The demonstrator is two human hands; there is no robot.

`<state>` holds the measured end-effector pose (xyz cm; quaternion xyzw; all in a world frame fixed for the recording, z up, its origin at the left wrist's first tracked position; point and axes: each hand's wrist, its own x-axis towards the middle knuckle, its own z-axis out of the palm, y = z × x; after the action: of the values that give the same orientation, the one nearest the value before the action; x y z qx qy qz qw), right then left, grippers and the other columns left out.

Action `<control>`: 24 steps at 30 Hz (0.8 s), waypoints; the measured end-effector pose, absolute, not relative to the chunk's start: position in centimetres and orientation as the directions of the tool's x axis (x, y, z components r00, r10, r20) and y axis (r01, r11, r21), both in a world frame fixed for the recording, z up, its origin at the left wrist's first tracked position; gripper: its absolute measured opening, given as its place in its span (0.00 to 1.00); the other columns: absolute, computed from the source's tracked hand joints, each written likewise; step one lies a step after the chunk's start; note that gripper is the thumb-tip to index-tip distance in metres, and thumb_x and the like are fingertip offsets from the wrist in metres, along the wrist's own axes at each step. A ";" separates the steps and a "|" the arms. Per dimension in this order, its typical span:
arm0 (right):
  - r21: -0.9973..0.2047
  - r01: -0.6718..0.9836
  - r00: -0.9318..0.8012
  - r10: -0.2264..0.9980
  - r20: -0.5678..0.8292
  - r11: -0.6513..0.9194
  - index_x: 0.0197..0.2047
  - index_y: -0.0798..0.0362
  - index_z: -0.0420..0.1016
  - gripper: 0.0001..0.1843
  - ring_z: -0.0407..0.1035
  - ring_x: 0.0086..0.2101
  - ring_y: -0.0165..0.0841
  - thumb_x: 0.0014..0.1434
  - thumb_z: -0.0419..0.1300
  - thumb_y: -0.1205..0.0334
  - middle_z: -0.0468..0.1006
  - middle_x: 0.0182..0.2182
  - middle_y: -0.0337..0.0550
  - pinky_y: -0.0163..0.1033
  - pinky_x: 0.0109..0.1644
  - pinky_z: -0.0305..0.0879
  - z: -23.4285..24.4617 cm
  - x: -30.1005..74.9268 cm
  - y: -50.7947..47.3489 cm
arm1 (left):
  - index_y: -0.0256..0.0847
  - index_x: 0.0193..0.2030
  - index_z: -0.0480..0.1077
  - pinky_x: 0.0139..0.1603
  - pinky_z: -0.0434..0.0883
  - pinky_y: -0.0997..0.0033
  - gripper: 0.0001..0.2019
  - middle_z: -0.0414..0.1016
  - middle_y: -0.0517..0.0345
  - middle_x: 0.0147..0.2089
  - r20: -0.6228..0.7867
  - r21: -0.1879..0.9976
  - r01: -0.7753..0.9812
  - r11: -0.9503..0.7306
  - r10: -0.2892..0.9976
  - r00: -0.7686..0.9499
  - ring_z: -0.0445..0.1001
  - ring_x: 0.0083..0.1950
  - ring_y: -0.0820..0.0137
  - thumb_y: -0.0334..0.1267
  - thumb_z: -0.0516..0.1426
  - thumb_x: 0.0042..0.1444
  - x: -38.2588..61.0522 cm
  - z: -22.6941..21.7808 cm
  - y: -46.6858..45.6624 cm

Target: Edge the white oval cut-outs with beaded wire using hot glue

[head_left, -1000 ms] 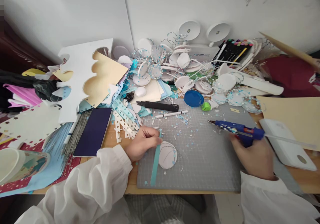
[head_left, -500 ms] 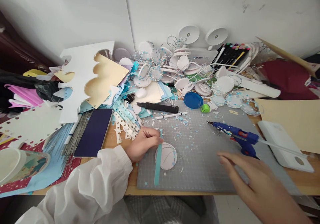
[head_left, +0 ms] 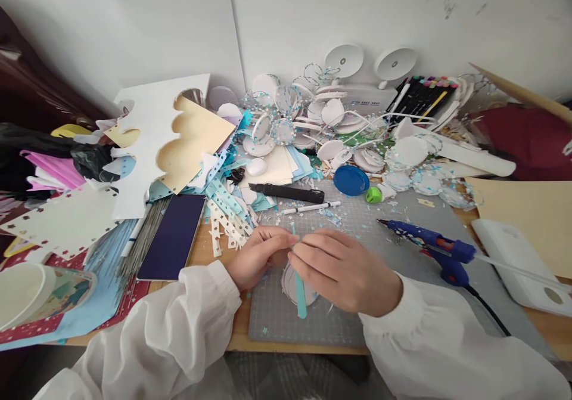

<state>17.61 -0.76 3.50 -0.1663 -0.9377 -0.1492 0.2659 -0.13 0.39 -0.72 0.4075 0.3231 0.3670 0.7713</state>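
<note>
A light teal paper strip (head_left: 300, 295) hangs between my two hands, its lower end pointing toward me. My left hand (head_left: 263, 254) pinches it near the top. The fingers of my right hand (head_left: 342, 269) are closed together at the same spot, meeting the left fingertips on the strip. Whatever lies right between the fingertips is hidden. Under the hands a round white disc (head_left: 289, 285) rests on the grey cutting mat (head_left: 277, 325), partly covered by the strip and my right hand. To the right, a blue glue gun (head_left: 429, 242) lies on the mat with a glue stick in its back.
Behind the hands lie a black utility knife (head_left: 288, 193), a white pen (head_left: 311, 207), a blue lid (head_left: 351, 180) and paper scraps. White discs with beaded wire are heaped by the wall. A phone (head_left: 172, 237) and a tub (head_left: 42, 292) stand left, a white box (head_left: 521, 263) right.
My right hand has come in from beside the glue gun to the paper strip and closed on it next to my left hand. The strip's lower end has swung a little to the right.
</note>
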 end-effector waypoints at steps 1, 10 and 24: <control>0.194 0.391 -0.793 0.222 0.567 0.900 0.41 0.60 0.76 0.13 0.73 0.40 0.37 0.64 0.50 0.74 0.81 0.34 0.47 0.43 0.45 0.71 3.4 17.6 -0.6 | 0.40 0.16 0.49 0.23 0.41 0.72 0.26 0.42 0.70 0.17 -0.201 0.863 -0.308 0.402 0.830 0.520 0.40 0.20 0.81 0.44 0.60 0.53 -0.1 -0.7 0.4; -0.434 0.427 -0.223 0.558 0.799 0.793 0.41 0.51 0.72 0.09 0.75 0.34 0.36 0.59 0.58 0.74 0.79 0.32 0.44 0.43 0.37 0.74 0.0 20.2 0.8 | 0.36 0.34 0.77 0.23 0.48 0.73 0.18 0.53 0.67 0.17 -0.096 0.985 -0.083 0.150 0.884 0.458 0.49 0.20 0.78 0.49 0.54 0.61 -0.8 -0.8 0.6; -0.870 0.020 0.075 0.867 0.493 0.493 0.39 0.51 0.69 0.01 0.71 0.31 0.32 0.63 0.57 0.65 0.75 0.32 0.42 0.39 0.34 0.69 -1.1 19.9 0.6 | 0.38 0.48 0.72 0.47 0.67 0.65 0.13 0.70 0.50 0.43 0.070 0.674 0.415 -0.611 0.612 0.788 0.68 0.45 0.64 0.43 0.57 0.60 -1.4 -0.7 1.6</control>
<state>19.95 0.56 -1.15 -0.3747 -0.5913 0.3361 0.6302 -1.36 1.63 -0.69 0.8852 0.2901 0.1484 0.3320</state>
